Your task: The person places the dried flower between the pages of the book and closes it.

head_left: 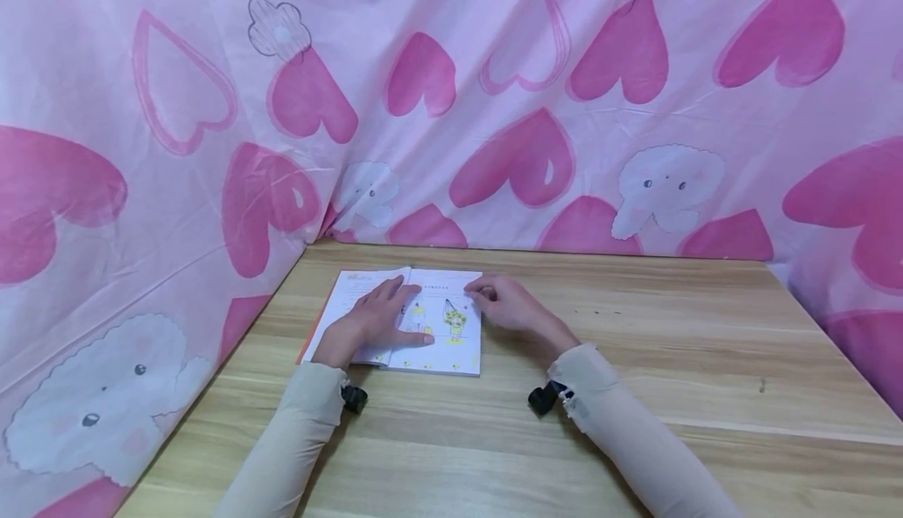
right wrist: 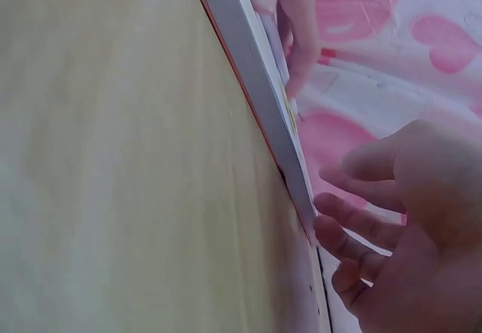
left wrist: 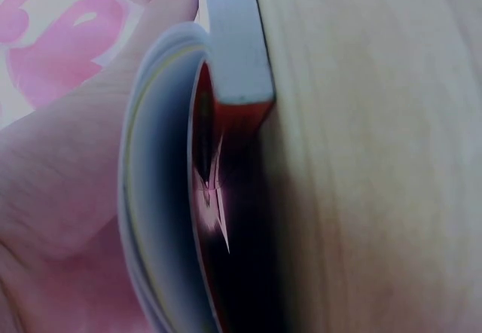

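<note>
An open book point(head_left: 451, 357) with yellow and black cartoon drawings on its right page lies on the wooden table. My left hand point(head_left: 377, 318) rests across the middle of it, fingers spread, with the thumb over the right page. At that page's upper right edge are the fingertips of my right hand point(head_left: 515, 306). In the right wrist view, the right hand's fingers are loosely bent beside the thick page block point(right wrist: 260, 69). Left-side pages point(left wrist: 139, 122) bow up in a curve over the orange-red cover in the left wrist view, beneath the left hand.
Pink heart-patterned cloth point(head_left: 508, 157) hangs along the back and left of the wooden table point(head_left: 635, 330). Black wrist cameras point(head_left: 543, 399) sit at both sleeve cuffs, close over the tabletop. The book lies left of the table's middle.
</note>
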{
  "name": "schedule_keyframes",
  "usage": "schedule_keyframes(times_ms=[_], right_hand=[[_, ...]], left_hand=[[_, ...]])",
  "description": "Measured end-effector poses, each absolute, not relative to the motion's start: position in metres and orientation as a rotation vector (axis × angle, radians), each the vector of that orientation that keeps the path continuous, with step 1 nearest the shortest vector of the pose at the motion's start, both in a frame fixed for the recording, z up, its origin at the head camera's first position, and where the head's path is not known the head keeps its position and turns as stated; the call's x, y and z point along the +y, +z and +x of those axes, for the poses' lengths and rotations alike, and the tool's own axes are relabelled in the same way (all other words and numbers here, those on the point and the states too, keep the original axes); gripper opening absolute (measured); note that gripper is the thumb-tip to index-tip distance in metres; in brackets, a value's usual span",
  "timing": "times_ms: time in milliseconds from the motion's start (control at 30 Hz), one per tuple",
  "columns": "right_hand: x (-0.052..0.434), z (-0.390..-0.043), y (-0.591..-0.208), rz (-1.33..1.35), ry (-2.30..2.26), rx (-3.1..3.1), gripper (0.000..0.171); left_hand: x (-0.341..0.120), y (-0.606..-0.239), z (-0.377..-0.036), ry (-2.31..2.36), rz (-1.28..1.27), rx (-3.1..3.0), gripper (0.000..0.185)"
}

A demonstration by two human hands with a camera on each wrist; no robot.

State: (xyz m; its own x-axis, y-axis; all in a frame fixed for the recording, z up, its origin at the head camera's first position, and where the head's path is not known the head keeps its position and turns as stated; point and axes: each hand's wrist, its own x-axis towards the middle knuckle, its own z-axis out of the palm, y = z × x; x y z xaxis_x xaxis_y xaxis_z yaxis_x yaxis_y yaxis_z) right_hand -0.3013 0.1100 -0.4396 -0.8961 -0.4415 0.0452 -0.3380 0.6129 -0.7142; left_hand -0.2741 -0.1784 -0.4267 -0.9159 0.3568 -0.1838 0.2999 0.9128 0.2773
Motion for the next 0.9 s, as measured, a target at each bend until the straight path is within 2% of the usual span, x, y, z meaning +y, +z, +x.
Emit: schedule_keyframes(times_ms=[167, 433, 600, 767, 900], right_hand=[[0.121, -0.309, -0.445, -0.728, -1.102, 2.74, 0.039], [0.127, -0.312, -0.45, -0.75, -1.046, 2.719, 0.055], [0.127, -0.312, -0.452, -0.785, -0.968, 2.719, 0.059], [0.127, -0.311, -0.452, -0.756, -0.934, 2.734, 0.06], [0.127, -0.311, -0.452, -0.715, -0.936, 2.728, 0.06]], left_hand=[[-0.18, -0.429, -0.275, 0.387, 0.492, 2.848, 0.107], [-0.181, -0.428, -0.276, 0.505, 0.507, 2.961, 0.076], [-0.185, -0.427, -0.278, 0.576, 0.452, 3.022, 0.065], [-0.194, -0.428, -0.281, 0.53, 0.268, 3.043, 0.069], [-0.203, -0.426, -0.28, 0.489, -0.012, 2.99, 0.084]])
